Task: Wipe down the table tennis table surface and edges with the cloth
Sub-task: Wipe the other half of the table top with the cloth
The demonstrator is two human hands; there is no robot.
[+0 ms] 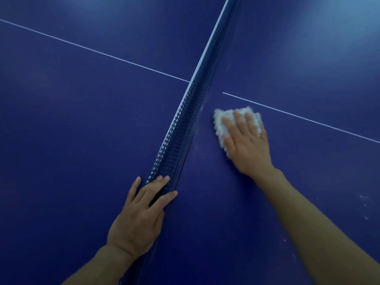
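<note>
A blue counter point(82, 130) fills the view, with the net point(185, 112) crossing from near to far. The right hand point(246, 145), fingers flat, presses the white cloth point(218, 122) just right of the net. The left hand point(139, 214) rests straight-fingered on the net.

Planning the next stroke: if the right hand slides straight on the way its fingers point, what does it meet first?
Probably the net, once the right hand and cloth cross the end of the white line.

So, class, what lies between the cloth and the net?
Only a bare, faintly smudged strip of table, seen in the head view.
</note>
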